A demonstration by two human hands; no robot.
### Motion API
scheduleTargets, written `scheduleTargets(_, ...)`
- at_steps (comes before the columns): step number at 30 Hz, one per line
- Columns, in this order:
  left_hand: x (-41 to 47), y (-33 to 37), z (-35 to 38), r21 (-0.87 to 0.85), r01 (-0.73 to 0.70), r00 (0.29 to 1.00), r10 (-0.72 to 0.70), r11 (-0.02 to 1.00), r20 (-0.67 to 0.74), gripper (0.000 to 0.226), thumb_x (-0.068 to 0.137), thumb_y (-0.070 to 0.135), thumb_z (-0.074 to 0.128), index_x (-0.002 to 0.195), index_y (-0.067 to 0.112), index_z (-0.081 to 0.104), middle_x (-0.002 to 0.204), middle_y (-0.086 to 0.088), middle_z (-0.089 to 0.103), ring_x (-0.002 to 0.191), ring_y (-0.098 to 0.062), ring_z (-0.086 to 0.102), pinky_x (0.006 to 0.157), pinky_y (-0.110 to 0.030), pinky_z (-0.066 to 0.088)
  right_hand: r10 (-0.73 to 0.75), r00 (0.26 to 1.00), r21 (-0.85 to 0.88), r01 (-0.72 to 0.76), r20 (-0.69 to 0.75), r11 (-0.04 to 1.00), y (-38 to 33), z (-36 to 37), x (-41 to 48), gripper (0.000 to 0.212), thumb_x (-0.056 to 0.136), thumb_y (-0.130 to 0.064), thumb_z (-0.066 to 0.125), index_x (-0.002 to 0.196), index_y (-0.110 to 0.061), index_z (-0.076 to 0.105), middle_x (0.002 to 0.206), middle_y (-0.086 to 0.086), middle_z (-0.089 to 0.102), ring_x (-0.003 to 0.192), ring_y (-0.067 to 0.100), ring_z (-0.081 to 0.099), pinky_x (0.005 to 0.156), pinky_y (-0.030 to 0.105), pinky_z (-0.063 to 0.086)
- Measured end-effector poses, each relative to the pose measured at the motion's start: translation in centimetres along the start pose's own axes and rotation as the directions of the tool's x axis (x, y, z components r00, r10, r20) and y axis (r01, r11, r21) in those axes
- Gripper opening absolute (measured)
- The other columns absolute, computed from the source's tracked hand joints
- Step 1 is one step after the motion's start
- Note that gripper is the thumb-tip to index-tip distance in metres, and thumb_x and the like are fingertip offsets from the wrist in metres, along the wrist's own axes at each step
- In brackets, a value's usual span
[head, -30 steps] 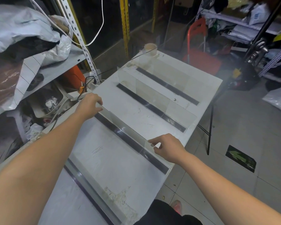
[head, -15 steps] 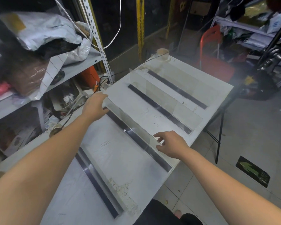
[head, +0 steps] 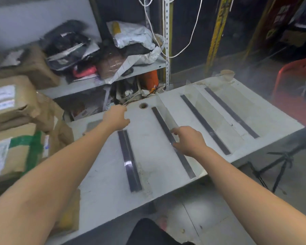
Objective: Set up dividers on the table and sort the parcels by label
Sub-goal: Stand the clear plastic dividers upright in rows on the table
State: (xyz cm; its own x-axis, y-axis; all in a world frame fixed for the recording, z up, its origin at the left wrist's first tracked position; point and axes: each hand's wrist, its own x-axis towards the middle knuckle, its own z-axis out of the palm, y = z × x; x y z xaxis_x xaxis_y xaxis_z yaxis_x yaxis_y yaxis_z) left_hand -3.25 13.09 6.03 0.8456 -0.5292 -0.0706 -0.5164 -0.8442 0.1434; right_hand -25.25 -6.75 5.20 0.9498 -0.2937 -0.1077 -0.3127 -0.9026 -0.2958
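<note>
Obs. from beside the bench [head: 152,156]: the white top carries four dark strips running front to back. The left hand [head: 116,119] is out over the far part of the bench, just past the far end of the leftmost strip [head: 129,160]. A round hole [head: 143,105] in the top lies just right of this grip and a little beyond it. Its fingers curl under and only the back of the hand shows, so I cannot tell whether the grip is closed on anything. The right hand [head: 187,140] is over the second strip [head: 186,165], at the clear divider [head: 164,112] standing on edge along it. Thumb and fingers curl at the divider's top edge, but blur hides whether the grip pinches or only touches it. The divider runs away from that grip toward the far edge. Right of it lie the third strip [head: 205,124] and fourth strip [head: 231,112], with faint clear panels upright on them. Well left of the left grip, brown parcels [head: 12,103] with white labels are stacked; text unreadable. Beyond both grips a shelf [head: 81,85] holds bags.
</note>
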Motion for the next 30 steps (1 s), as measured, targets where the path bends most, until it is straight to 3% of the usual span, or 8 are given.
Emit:
scheduleTargets(5, -7.2, -1.4, -0.3, 0.054, 0.105, 0.993, -0.107, 0.993, 0.043, 0.056, 0.089, 0.03, 0.062, 0.141, 0.014, 0.048, 0.141, -0.008, 0.052, 0.127, -0.03, 0.05, 0.094, -0.041, 0.048, -0.133, 0.991, 0.006, 0.133, 0.014, 0.991, -3.5, -0.4, -0.9, 0.047, 0.094, -0.027, 0.059, 0.14, -0.028, 0.052, 0.13, -0.006, 0.062, 0.125, 0.018, 0.052, 0.086, 0.033, 0.045)
scheduleTargets(9, -10.5, -2.6, 0.5, 0.053, 0.178, 0.982, -0.18, 0.983, 0.049, 0.055, 0.089, 0.026, 0.059, 0.142, 0.016, 0.047, 0.127, -0.005, 0.061, 0.115, -0.027, 0.057, 0.08, -0.036, 0.049, -0.199, 0.98, -0.01, 0.199, 0.027, 0.98, -5.8, 0.7, -1.2, 0.047, 0.092, -0.027, 0.06, 0.139, -0.027, 0.053, 0.132, -0.004, 0.061, 0.124, 0.02, 0.054, 0.092, 0.036, 0.05)
scheduleTargets(16, -11.6, -4.8, 2.1, 0.065, 0.153, 0.988, -0.155, 0.986, 0.018, 0.048, 0.09, 0.032, 0.06, 0.135, 0.016, 0.051, 0.127, -0.004, 0.061, 0.109, -0.025, 0.059, 0.078, -0.034, 0.049, -0.198, 0.976, -0.029, 0.201, 0.09, 0.979, -8.9, 2.9, -0.2, 0.05, 0.091, -0.028, 0.062, 0.14, -0.028, 0.053, 0.136, -0.002, 0.059, 0.124, 0.021, 0.055, 0.092, 0.035, 0.048)
scheduleTargets(22, -9.0, -7.1, 3.4, 0.068, 0.035, 0.999, -0.037, 0.997, 0.036, 0.049, 0.093, 0.027, 0.061, 0.139, 0.017, 0.048, 0.135, -0.005, 0.056, 0.119, -0.027, 0.056, 0.084, -0.037, 0.05, -0.115, 0.986, 0.008, 0.115, 0.119, 0.993, -11.0, 5.4, 1.6, 0.05, 0.092, -0.027, 0.062, 0.141, -0.028, 0.053, 0.134, -0.005, 0.06, 0.124, 0.018, 0.055, 0.089, 0.034, 0.046)
scheduleTargets(26, -5.5, -8.9, 4.6, 0.01, -0.008, 1.0, 0.008, 1.0, -0.01, 0.032, 0.092, 0.007, 0.058, 0.123, 0.013, 0.056, 0.124, -0.008, 0.059, 0.108, -0.031, 0.059, 0.082, -0.045, 0.054, -0.024, 0.989, 0.08, 0.012, 0.145, 0.997, -12.0, 7.5, 2.9, 0.05, 0.091, -0.032, 0.064, 0.14, -0.026, 0.054, 0.132, -0.005, 0.062, 0.123, 0.017, 0.056, 0.092, 0.033, 0.047)
scheduleTargets(30, -1.6, -9.9, 5.9, -0.048, -0.13, 0.991, 0.131, 0.99, 0.007, 0.03, 0.089, 0.005, 0.058, 0.119, 0.011, 0.06, 0.118, -0.008, 0.06, 0.109, -0.033, 0.059, 0.087, -0.048, 0.052, 0.087, 0.978, 0.142, -0.115, 0.189, 0.983, -12.7, 9.5, 4.3, 0.051, 0.09, -0.033, 0.065, 0.139, -0.025, 0.055, 0.128, -0.004, 0.065, 0.12, 0.019, 0.057, 0.09, 0.032, 0.048)
